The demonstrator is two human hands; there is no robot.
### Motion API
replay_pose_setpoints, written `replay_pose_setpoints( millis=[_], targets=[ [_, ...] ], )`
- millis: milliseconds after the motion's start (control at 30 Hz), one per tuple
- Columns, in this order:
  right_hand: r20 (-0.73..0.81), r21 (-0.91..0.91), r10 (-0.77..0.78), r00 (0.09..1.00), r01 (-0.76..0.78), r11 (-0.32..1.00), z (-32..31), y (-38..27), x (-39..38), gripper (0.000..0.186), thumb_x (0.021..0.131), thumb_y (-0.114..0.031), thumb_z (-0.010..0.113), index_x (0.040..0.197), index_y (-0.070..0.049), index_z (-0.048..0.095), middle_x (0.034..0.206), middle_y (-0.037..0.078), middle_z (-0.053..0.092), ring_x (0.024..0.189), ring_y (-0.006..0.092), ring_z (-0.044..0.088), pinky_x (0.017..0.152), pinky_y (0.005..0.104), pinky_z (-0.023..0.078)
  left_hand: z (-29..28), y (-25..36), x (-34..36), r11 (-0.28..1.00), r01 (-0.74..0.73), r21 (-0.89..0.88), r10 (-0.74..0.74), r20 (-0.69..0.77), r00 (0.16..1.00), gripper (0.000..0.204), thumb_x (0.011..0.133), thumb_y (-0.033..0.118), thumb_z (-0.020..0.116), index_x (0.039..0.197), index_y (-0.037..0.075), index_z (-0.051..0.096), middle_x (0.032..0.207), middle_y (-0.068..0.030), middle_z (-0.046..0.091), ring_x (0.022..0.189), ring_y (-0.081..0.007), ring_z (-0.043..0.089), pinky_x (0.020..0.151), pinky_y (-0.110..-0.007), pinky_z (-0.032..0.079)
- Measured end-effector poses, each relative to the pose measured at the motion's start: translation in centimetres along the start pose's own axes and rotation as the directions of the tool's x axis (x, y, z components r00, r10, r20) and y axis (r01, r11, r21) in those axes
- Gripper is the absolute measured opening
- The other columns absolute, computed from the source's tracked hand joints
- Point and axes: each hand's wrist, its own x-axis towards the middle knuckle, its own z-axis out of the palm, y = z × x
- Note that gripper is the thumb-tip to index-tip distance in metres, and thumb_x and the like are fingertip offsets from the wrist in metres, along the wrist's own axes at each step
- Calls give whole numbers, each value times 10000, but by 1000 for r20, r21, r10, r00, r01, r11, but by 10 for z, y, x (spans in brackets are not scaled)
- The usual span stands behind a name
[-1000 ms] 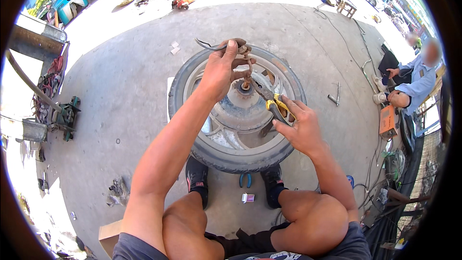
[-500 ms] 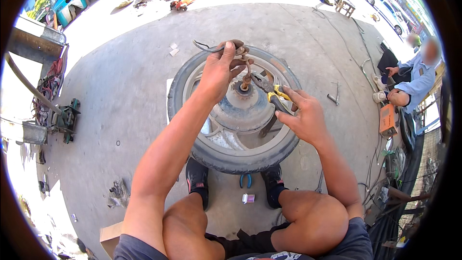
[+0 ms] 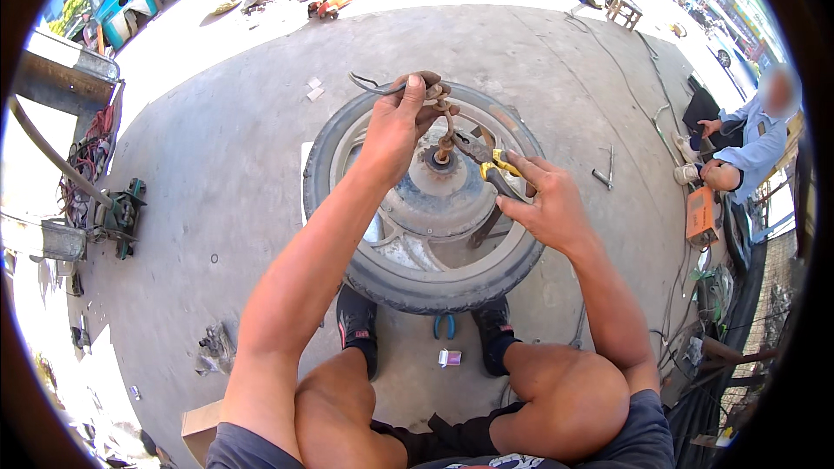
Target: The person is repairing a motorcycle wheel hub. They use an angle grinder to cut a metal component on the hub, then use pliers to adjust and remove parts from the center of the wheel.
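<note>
A motor wheel with a dark tyre (image 3: 426,297) lies flat before my feet, its rusty axle (image 3: 444,149) standing up from the hub. Above the axle my left hand (image 3: 401,117) is closed around a dark cable (image 3: 372,87), whose free end sticks out to the left. Rusty ring-like pieces hang on the cable at its fingertips, and the cable runs down to the axle top. My right hand (image 3: 552,204) grips yellow-and-black pliers (image 3: 499,172). Their jaws point at the cable just above the axle; whether they bite on it I cannot tell.
Blue-handled pliers (image 3: 444,326) and a small pink-and-white box (image 3: 449,358) lie between my shoes. A T-shaped tool (image 3: 610,167) rests right of the wheel. Farther right sits a person in a light blue shirt (image 3: 745,152), beside an orange box (image 3: 701,215). A vise-like machine (image 3: 123,215) stands left.
The pliers in my right hand have turned slightly, their jaws now looking darker. My left hand keeps its hold on the cable. At the far right, a white car has shifted.
</note>
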Motion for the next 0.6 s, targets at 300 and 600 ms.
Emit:
replay_pose_setpoints(
  millis=[300, 600],
  targets=[
    [-144, 182, 64, 987, -38, 983, 2, -8, -8, 643, 762, -204, 788, 1329, 45, 612, 984, 173, 679, 749, 268, 657, 683, 354, 525, 0, 0, 2, 1000, 9, 25, -9, 20, 1000, 430, 1091, 412, 417, 1239, 33, 558, 1182, -127, 652, 1108, -270, 676, 1006, -384, 507],
    [-61, 34, -29, 998, 31, 999, 9, -32, -29, 627, 761, -232, 793, 1314, 17, 631, 1023, 168, 678, 766, 279, 685, 695, 373, 553, -3, -5, 5, 1000, 4, -3, -3, 20, 1000, 412, 1100, 385, 400, 1234, 31, 562, 1186, -138, 651, 1109, -283, 676, 1007, -383, 511]
  ],
)
